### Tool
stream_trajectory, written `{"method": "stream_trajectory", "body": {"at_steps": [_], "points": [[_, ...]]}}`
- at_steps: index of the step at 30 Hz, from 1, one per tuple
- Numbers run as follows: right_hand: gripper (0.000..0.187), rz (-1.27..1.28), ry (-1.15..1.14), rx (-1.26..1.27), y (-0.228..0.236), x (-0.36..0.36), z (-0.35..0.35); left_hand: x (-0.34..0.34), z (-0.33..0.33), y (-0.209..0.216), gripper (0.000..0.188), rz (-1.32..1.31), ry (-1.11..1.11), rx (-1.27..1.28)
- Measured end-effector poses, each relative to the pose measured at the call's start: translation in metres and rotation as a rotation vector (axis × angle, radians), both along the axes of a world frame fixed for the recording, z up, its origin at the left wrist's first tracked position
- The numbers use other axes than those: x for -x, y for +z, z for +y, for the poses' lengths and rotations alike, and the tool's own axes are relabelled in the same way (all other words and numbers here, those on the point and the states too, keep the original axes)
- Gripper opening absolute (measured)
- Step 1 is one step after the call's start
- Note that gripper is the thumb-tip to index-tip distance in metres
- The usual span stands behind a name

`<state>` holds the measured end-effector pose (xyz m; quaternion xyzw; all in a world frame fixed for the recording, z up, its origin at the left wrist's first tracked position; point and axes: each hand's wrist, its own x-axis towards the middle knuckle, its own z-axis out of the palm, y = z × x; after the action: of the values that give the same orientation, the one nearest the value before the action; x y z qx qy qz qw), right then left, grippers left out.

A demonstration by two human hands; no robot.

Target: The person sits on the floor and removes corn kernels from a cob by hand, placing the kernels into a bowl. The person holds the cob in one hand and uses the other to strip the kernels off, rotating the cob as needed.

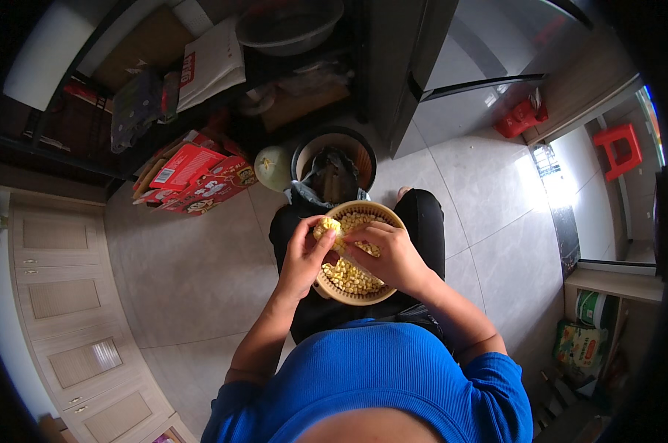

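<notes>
A round tan plastic basket [360, 297] rests on my lap, with many loose yellow corn kernels [346, 277] in it. Over its left side, my left hand [304, 255] is closed around a corn cob [326, 227], whose pale yellow end sticks up past the fingers. My right hand [389, 255] is bent over the basket, its curled fingertips against the lower part of the cob. Whether single kernels sit between those fingertips is hidden.
Just beyond the basket stands a bin [369, 159] with a dark bag, beside a pale green round melon [273, 168]. Red cardboard boxes [194, 173] lie to its left, under a dark shelf. A grey refrigerator [467, 111] is ahead right; a red stool [618, 150] stands far right.
</notes>
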<state>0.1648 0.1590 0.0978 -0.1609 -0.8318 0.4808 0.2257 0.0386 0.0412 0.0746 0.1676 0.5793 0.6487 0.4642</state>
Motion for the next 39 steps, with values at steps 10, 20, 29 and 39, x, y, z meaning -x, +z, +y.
{"method": "stream_trajectory", "body": {"at_steps": [10, 20, 29, 39], "points": [[0.015, -0.032, 0.009, 0.018, 0.000, 0.002, 0.000, -0.006, 0.002, 0.003, 0.028, 0.038, 0.003, -0.016], [0.019, -0.063, 0.097, 0.661, -0.016, -0.006, 0.012, 0.000, 0.001, 0.008, 0.027, -0.084, -0.059, -0.012], [0.020, -0.103, 0.129, 0.189, 0.001, -0.003, 0.012, -0.002, 0.001, 0.006, 0.030, 0.079, -0.091, 0.018], [0.018, -0.005, 0.116, -0.063, 0.003, 0.003, 0.010, -0.003, 0.003, 0.008, 0.029, 0.092, -0.110, 0.041]]}}
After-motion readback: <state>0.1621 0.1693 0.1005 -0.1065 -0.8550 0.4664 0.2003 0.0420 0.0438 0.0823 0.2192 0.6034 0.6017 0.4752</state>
